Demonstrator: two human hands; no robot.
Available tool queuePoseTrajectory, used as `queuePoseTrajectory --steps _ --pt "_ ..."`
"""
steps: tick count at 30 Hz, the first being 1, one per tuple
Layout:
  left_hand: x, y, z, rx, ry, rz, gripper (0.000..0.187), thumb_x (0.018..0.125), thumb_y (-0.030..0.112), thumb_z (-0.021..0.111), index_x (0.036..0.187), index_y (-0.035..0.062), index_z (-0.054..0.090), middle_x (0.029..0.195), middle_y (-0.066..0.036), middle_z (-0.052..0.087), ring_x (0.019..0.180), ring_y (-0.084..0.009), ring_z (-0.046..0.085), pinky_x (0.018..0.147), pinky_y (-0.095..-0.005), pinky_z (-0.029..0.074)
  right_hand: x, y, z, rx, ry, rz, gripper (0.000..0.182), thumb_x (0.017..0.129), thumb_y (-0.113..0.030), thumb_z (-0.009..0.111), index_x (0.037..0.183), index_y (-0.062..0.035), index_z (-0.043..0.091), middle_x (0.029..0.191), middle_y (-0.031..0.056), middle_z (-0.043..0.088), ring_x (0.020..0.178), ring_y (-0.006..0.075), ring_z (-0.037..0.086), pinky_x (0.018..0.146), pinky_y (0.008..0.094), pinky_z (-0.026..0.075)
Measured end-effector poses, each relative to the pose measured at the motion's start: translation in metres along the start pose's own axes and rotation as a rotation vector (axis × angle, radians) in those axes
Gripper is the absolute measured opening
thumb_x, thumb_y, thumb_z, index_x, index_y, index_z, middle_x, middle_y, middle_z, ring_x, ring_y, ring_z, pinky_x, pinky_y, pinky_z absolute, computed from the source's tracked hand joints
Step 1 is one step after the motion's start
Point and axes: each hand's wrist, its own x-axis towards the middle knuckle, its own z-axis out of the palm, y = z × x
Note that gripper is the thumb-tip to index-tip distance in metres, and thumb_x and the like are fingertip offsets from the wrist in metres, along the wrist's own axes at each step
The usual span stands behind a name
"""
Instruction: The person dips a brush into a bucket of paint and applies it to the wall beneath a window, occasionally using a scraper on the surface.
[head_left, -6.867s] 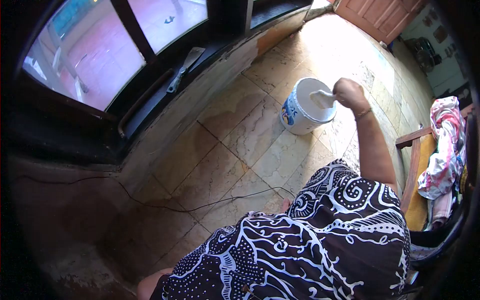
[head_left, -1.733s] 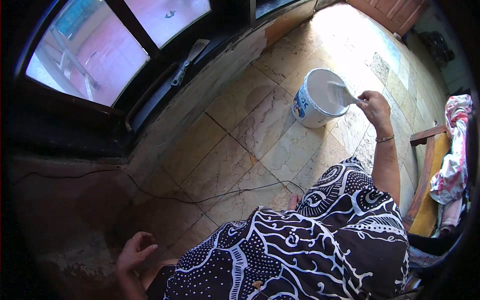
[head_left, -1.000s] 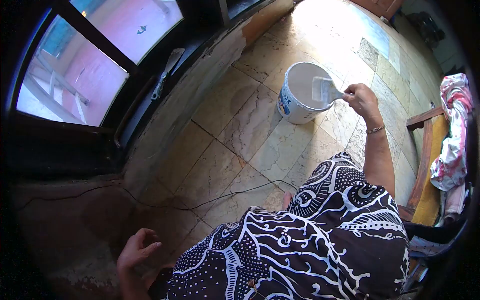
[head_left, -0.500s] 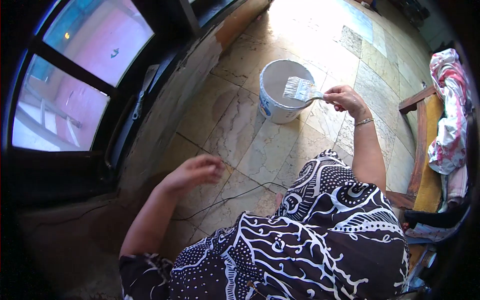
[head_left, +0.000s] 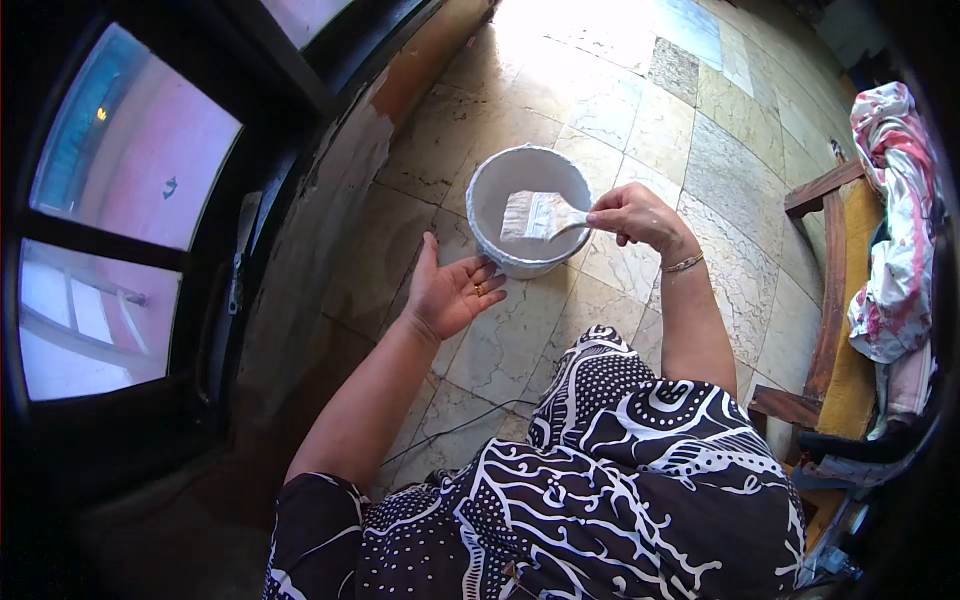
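A wide paintbrush (head_left: 542,217) with pale, paint-covered bristles is in my right hand (head_left: 643,220), pinched by its handle. The brush head hangs over the mouth of a white bucket (head_left: 480,225), which stands on the tiled floor. My left hand (head_left: 452,291) is open, palm up, fingers spread, close to the bucket's lower left side; whether the fingertips touch it, I cannot tell. A ring shows on one finger. The bottom of the bucket's inside is partly hidden by the brush.
At left is a dark-framed window (head_left: 110,240) with a scraper (head_left: 240,255) on its ledge. A wooden chair (head_left: 835,290) draped with a red-and-white cloth (head_left: 888,230) stands at right. A thin dark cable (head_left: 455,427) crosses the floor tiles.
My left hand has moved up and right to the bucket, its fingers now spread. The brush in my right hand has shifted left and down in view, and the bucket appears lower left.
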Motion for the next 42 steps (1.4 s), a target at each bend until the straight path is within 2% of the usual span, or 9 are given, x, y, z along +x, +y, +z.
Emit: queuePoseTrajectory --steps 9,12,13,19,21,25,33,36,42 --pt "0.049 -0.008 0.029 -0.020 0.015 0.040 0.100 0.084 0.075 0.019 0.135 -0.0110 0.028 0.135 -0.022 0.038 0.124 -0.0334 0.036 0.109 -0.0453 0.021 0.030 0.020 0.002 0.024 0.083 -0.039 0.022 0.081 -0.018 0.067 0.086 0.0037 0.068 0.065 0.0040 0.060 0.050 0.0086 0.052 0.043 0.0232 0.042" --pt "0.070 0.000 0.032 0.183 -0.080 0.025 0.092 0.086 0.073 0.019 0.142 0.0004 0.025 0.144 -0.016 0.032 0.133 -0.0315 0.027 0.110 -0.0432 0.018 0.042 0.016 -0.005 -0.282 0.273 0.110 0.027 0.078 -0.028 0.066 0.090 -0.0041 0.071 0.084 0.0146 0.068 0.084 0.0262 0.066 0.079 0.0366 0.049" --pt "0.074 0.003 0.036 0.181 -0.079 0.027 0.092 0.086 0.073 0.019 0.142 0.0004 0.025 0.144 -0.016 0.032 0.133 -0.0315 0.027 0.110 -0.0432 0.018 0.044 0.011 -0.010 -0.284 0.271 0.109 0.027 0.078 -0.028 0.066 0.090 -0.0041 0.071 0.084 0.0146 0.068 0.084 0.0262 0.066 0.079 0.0366 0.049" --pt "0.055 0.020 0.045 1.003 0.142 0.052 0.093 0.085 0.065 0.043 0.143 -0.0043 0.019 0.149 -0.019 0.023 0.139 -0.0308 0.019 0.110 -0.0423 0.019 0.075 0.007 -0.041 -0.514 0.405 0.223 0.029 0.073 -0.024 0.066 0.091 -0.0028 0.069 0.095 0.0176 0.067 0.091 0.0304 0.065 0.079 0.0389 0.051" --pt "0.062 0.026 0.013 1.450 0.361 -0.188 0.101 0.078 0.061 0.057 0.140 -0.0095 0.021 0.146 -0.024 0.026 0.136 -0.0331 0.025 0.109 -0.0401 0.025 0.083 0.005 -0.054 -0.531 0.397 0.215 0.029 0.071 -0.022 0.065 0.091 -0.0013 0.069 0.097 0.0201 0.066 0.093 0.0323 0.065 0.078 0.0391 0.052" --pt "0.058 0.037 -0.024 1.680 0.427 -0.414 0.112 0.066 0.068 0.064 0.139 -0.0077 0.025 0.147 -0.024 0.024 0.137 -0.0325 0.025 0.111 -0.0386 0.022 0.103 0.010 -0.078 -0.569 0.389 0.187 0.030 0.070 -0.023 0.066 0.091 -0.0008 0.069 0.096 0.0204 0.066 0.091 0.0327 0.065 0.077 0.0385 0.052" --pt "0.121 0.013 -0.081 1.885 0.763 -0.521 0.155 0.040 0.062 0.084 0.141 -0.0047 -0.013 0.146 -0.031 -0.017 0.137 -0.0465 -0.007 0.110 -0.0555 0.014 0.121 0.014 -0.112 -0.563 0.318 0.127 0.030 0.067 -0.028 0.072 0.083 -0.0031 0.071 0.089 0.0188 0.067 0.087 0.0303 0.066 0.075 0.0372 0.052" --pt "0.137 0.000 -0.072 1.910 0.850 -0.741 0.159 0.038 0.057 0.087 0.139 -0.0032 -0.020 0.143 -0.032 -0.025 0.135 -0.0473 -0.014 0.107 -0.0613 0.011 0.132 0.016 -0.121 -0.660 0.328 0.111 0.028 0.069 -0.028 0.072 0.084 -0.0042 0.072 0.089 0.0166 0.068 0.086 0.0295 0.066 0.074 0.0376 0.052" --pt "0.128 -0.002 -0.017 1.787 0.996 -0.750 0.161 0.038 0.048 0.091 0.136 -0.0014 -0.028 0.140 -0.033 -0.029 0.132 -0.0489 -0.021 0.105 -0.0651 0.008 0.159 0.007 -0.137 -0.763 0.320 0.075 0.023 0.067 -0.025 0.073 0.080 -0.0052 0.072 0.082 0.0149 0.068 0.079 0.0266 0.066 0.071 0.0358 0.052"
